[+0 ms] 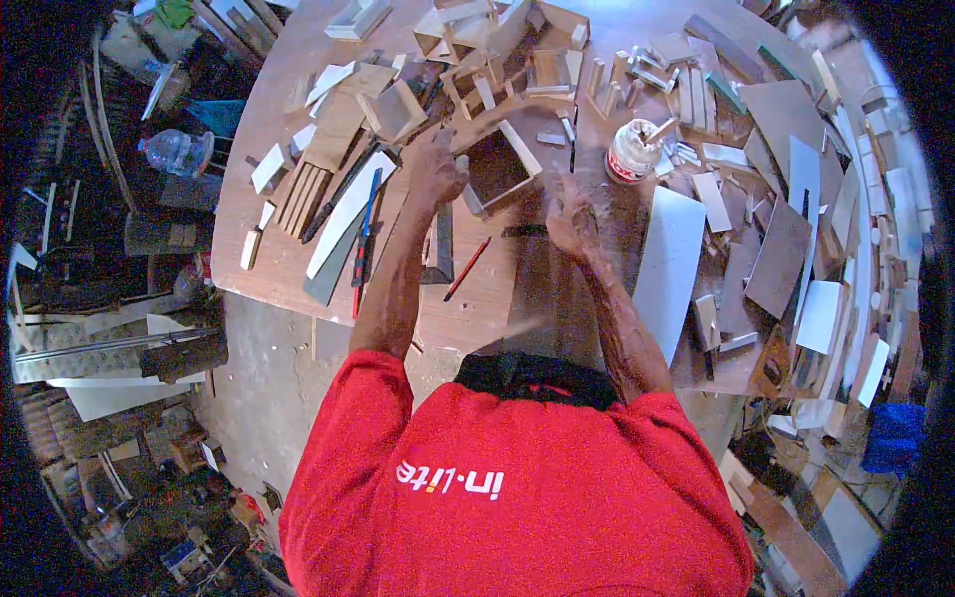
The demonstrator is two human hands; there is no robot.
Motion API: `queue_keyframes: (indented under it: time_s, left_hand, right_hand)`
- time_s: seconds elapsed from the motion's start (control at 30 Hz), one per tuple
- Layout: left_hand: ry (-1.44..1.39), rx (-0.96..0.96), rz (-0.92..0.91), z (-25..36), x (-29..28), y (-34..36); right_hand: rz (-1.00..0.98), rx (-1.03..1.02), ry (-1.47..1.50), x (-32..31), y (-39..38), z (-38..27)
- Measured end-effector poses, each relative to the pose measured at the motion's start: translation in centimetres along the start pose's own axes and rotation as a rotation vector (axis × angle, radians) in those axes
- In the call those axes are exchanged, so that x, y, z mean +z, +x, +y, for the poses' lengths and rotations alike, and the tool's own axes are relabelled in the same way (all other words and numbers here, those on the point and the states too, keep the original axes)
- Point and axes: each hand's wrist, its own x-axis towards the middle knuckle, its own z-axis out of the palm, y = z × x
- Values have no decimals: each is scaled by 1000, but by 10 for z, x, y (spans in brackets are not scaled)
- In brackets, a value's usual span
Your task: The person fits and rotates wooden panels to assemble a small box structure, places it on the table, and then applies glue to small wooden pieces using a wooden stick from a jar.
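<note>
A shallow wooden box [516, 190] with pale walls and a dark inside lies tilted on the table between my two hands. At its left wall, my left hand [448, 174] has its fingers curled against the upper left corner. To the right of the box, my right hand [569, 216] hovers close to the corner, apart from it, with a finger stretched forward and the thumb side apart. Nothing shows in the right hand. A short dark strip [524, 231] lies beside the right wrist. A red and black pencil-like stick [467, 269] rests in front of the box.
The brown tabletop [477, 318] carries many wood offcuts. A white jar [634, 151] with a stick in it stands right of my hands. Long white boards [668, 264] lie at the right. A blue and red tool [366, 234] lies left of my left forearm. Small box frames [477, 85] crowd the far side.
</note>
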Motion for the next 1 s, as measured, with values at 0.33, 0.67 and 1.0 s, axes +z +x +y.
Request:
queue_keyframes:
  time_s: [0.33,0.67,1.0]
  left_hand:
    - [102,128,-317,-10,19,49]
    - [8,232,-162,-30,33,54]
    - [-345,90,47,21,-38,42]
  right_hand:
    - [72,-220,-62,-24,20,-39]
    - [146,-495,-192,-17,27,-48]
    - [104,-223,-39,-42,17,-70]
